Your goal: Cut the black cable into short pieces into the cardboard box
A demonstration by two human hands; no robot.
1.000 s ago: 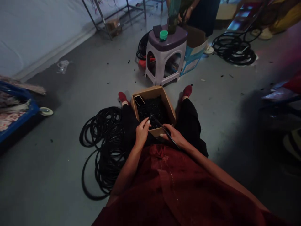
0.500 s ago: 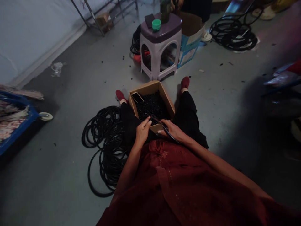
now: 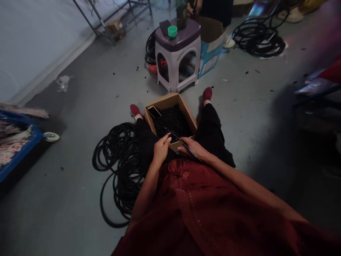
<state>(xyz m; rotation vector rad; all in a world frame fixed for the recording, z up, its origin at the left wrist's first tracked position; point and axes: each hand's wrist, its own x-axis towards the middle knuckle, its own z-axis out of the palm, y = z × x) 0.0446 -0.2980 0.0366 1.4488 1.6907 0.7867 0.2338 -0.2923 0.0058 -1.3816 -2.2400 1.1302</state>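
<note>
We look down from head height at a person sitting on a grey concrete floor (image 3: 66, 199), legs apart, in a dark red tunic (image 3: 202, 209) and black trousers (image 3: 211, 131). At far left, a blue-rimmed cart (image 3: 25, 145) on a pale caster wheel (image 3: 51, 137) carries patterned cloth. Next comes a loose coil of glossy black rubber cord (image 3: 117, 167), lying against the person's left leg, where it seems placed for easy reach. The left hand (image 3: 161, 149) is curled narrow, its fingertips pinching the end of a slim dark rod (image 3: 183, 142), whose exact kind we cannot tell. The rod lies above a brown cardboard box (image 3: 183, 117), which sits between the legs, probably so both hands can reach inside. The box is heaped with small black rubber pieces (image 3: 172, 124), and a black smartphone (image 3: 154, 112) rests in its corner. The right hand (image 3: 193, 147) closes around the rod's other length, fingers wrapped snugly. Beyond the box stands a lilac plastic stool (image 3: 177, 60) with a purple top, bearing a green-capped bottle (image 3: 181, 10). To its right are a blue-and-white carton (image 3: 210, 46) and a second black coil (image 3: 258, 39) on the floor.
</note>
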